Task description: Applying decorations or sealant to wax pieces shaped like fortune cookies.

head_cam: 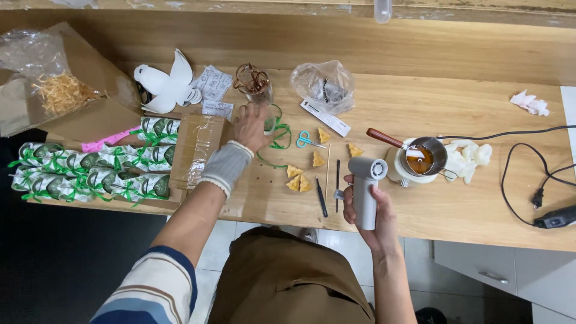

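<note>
My right hand (373,211) grips a grey handheld blower (364,187) upright near the table's front edge, its nozzle turned toward a small metal pot of brown liquid (427,158) on a white warmer. My left hand (251,128), wearing a grey wrist sleeve, reaches forward and rests on the wooden table (420,102) at a small clear glass (268,120) and a loop of green ribbon (279,139). Several small yellow triangular pieces (298,178) lie between the hands, beside thin sticks and tweezers (321,197).
Rows of green-ribboned packets (90,171) fill a cardboard tray at left. A taped box (198,147), teal scissors (307,140), a plastic bag (324,84), a jar of curled brown sticks (254,83), white wax chunks (468,156) and black cables (534,186) lie around.
</note>
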